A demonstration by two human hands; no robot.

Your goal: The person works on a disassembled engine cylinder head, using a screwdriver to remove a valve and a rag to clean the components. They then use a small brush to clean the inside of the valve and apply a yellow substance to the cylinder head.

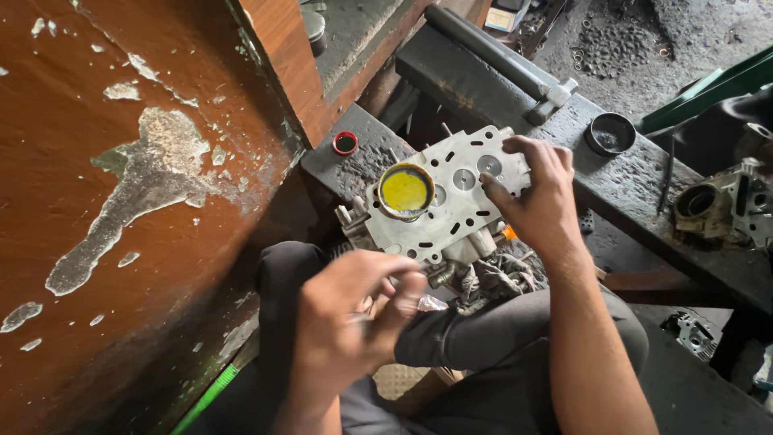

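A grey metal cylinder head [451,197] rests on my lap, flat face up, with round valve recesses and several small holes. A small round tin [405,191] with yellow paste inside sits on its left end. My right hand [538,193] lies on the head's right end, fingers spread over it and thumb on the face. My left hand [354,310] is raised near my knee, blurred, fingertips pinched together; whether something small is between them is unclear. A dirty rag [499,278] lies under the head.
A peeling red-brown wall [121,201] stands at the left. A dark metal bench [523,105] ahead carries a red cap [345,142], a black round lid [609,133] and a long bar [491,52]. Another engine part [729,205] sits at the right.
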